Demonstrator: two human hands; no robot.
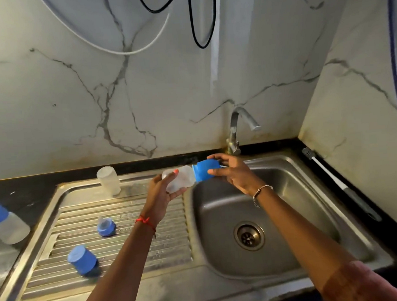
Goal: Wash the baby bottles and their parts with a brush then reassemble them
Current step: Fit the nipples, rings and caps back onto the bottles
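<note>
Got the baby bottle [183, 178] sideways over the left rim of the sink [290, 202], just in front of the tap [236, 129]. Gripping its clear body with the left hand [159, 195], fingers curled round it. Pinching the blue cap [203, 172] with the right hand [234, 173], fingers over the top, thumb nearside. Left of the sink: spare clear bottle [108, 181], nipple ring [106, 227], loose blue cap [82, 259]. Right of it: brush [345, 187].
</note>
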